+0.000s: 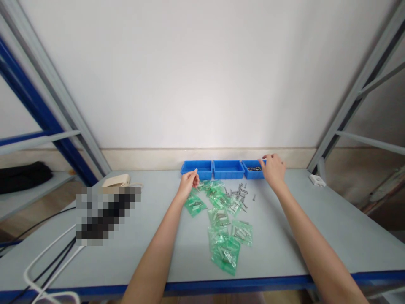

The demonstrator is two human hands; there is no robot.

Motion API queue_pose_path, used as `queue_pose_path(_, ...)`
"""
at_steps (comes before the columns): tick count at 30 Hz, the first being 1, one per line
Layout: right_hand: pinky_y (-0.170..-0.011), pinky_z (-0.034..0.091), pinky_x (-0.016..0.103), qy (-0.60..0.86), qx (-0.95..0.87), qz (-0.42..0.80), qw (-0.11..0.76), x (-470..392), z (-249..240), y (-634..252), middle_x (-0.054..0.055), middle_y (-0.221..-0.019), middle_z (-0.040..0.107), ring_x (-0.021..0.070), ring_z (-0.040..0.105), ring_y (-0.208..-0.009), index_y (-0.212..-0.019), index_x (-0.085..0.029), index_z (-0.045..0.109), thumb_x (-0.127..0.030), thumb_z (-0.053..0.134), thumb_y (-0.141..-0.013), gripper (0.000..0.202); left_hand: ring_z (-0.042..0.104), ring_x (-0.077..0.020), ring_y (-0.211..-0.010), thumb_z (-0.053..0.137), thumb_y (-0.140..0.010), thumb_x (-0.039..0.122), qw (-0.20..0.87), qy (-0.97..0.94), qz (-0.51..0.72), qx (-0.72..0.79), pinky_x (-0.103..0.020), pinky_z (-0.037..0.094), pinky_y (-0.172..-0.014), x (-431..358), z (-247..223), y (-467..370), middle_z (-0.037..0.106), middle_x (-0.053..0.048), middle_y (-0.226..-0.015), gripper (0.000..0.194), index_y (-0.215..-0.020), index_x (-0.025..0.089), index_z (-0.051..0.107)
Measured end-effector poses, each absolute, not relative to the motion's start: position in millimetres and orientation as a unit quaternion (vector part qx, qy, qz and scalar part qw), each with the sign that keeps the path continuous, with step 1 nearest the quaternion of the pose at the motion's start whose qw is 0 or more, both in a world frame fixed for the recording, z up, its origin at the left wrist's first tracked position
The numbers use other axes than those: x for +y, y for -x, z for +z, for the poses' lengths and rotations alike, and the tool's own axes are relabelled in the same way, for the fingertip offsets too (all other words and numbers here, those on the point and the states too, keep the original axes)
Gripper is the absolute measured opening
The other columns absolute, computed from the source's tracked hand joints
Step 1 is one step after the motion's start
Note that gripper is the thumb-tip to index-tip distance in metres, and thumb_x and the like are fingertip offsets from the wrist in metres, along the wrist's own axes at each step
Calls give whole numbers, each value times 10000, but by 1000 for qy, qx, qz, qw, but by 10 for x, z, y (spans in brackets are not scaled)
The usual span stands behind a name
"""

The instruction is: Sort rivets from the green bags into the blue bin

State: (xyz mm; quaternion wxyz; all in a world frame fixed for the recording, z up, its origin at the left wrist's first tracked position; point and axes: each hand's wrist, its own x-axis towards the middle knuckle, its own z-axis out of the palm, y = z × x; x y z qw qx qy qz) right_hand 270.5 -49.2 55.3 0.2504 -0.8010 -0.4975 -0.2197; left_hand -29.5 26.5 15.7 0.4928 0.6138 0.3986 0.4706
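Observation:
My left hand [189,183] is closed, its fingers curled together in front of the left blue bin [202,174]. Whatever it may hold is hidden. At the right end of the right blue bin [253,174], my right hand [273,168] hovers or rests with thumb and fingers apart, covering that end; contact with the rim is unclear. Dark screws [255,168] lie inside this bin. Green plastic bags [225,253] with metal screws in them are spread over the table between my arms. Loose screws [241,192] form a small pile before the bins.
A middle blue bin [228,173] stands between the other two, against the wall. White adapter [317,180] sits at the right, a cream-coloured box [116,181] at the left. White and black cables [47,253] run over the left side. Metal posts flank the table [272,253].

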Motion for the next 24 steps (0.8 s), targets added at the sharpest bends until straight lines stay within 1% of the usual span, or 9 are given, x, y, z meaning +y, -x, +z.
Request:
queue_pose_path(2, -757, 314, 339, 731, -618, -169, 233, -560, 476, -2330, 125, -999, 594, 243, 525, -924, -975, -161, 627, -336, 465, -886, 255, 404, -81, -344, 471, -680, 667, 483, -631, 458, 398, -203, 328, -379, 264, 145, 291, 461, 31, -417, 514, -544, 171, 463)
queue_pose_path(5, -775, 289, 324, 579, -796, -35, 176, -712, 309, -1711, 43, -924, 614, 200, 519, -912, -835, -235, 668, -374, 512, -865, 210, 466, -109, -417, 435, -727, 632, 430, -684, 432, 401, -233, 390, -451, 260, 140, 326, 517, 6, -489, 489, -585, 169, 500)
queue_pose_path(7, -779, 281, 318, 534, -830, 13, 160, -806, 199, -1401, 23, -926, 606, 196, 506, -925, -829, -251, 676, -400, 593, -810, 172, 563, -154, -589, 481, -736, 579, 361, -734, 408, 406, -275, 456, -602, 272, 149, 417, 602, -29, -638, 426, -669, 165, 552)
queue_pose_path(9, -781, 275, 318, 532, -831, 24, 160, -861, 116, -1222, 26, -947, 595, 201, 490, -947, -845, -246, 681, -398, 637, -777, 173, 583, -212, -870, 593, -681, 525, 289, -779, 376, 411, -332, 445, -816, 297, 163, 559, 638, -62, -888, 383, -827, 171, 592)
queue_pose_path(11, -781, 269, 322, 545, -821, 21, 171, -872, 64, -1150, 32, -967, 587, 207, 478, -967, -860, -238, 682, -396, 649, -768, 186, 498, -249, -1085, 703, -582, 486, 250, -811, 333, 412, -371, 367, -959, 325, 167, 712, 576, -77, -1114, 547, -1022, 191, 566)
queue_pose_path(13, -779, 264, 325, 549, -815, 24, 183, -854, 36, -1124, 26, -969, 588, 205, 474, -968, -852, -241, 679, -405, 643, -773, 185, 437, -250, -1170, 740, -543, 458, 266, -838, 273, 392, -369, 317, -1016, 348, 149, 827, 507, -88, -1217, 676, -1126, 195, 520)
queue_pose_path(16, -761, 263, 322, 545, -815, 45, 190, -814, 4, -1070, 4, -928, 600, 193, 482, -942, -811, -249, 673, -400, 626, -790, 160, 422, -275, -1180, 796, -444, 416, 278, -856, 193, 391, -395, 316, -1017, 367, 91, 880, 501, -91, -1204, 773, -1133, 193, 526)
queue_pose_path(18, -746, 265, 320, 543, -816, 53, 190, -799, -20, -1013, 1, -903, 605, 191, 488, -927, -807, -243, 670, -376, 625, -796, 140, 445, -286, -1153, 809, -413, 373, 283, -855, 175, 399, -411, 340, -993, 374, 53, 865, 525, -86, -1172, 777, -1119, 192, 541)
queue_pose_path(24, -732, 272, 330, 521, -828, 27, 207, -847, 20, -1009, 27, -871, 618, 205, 501, -910, -780, -211, 651, -326, 576, -839, 150, 520, -261, -1063, 785, -466, 308, 359, -821, 231, 379, -396, 387, -949, 397, 42, 862, 589, -82, -1099, 606, -1022, 180, 583)
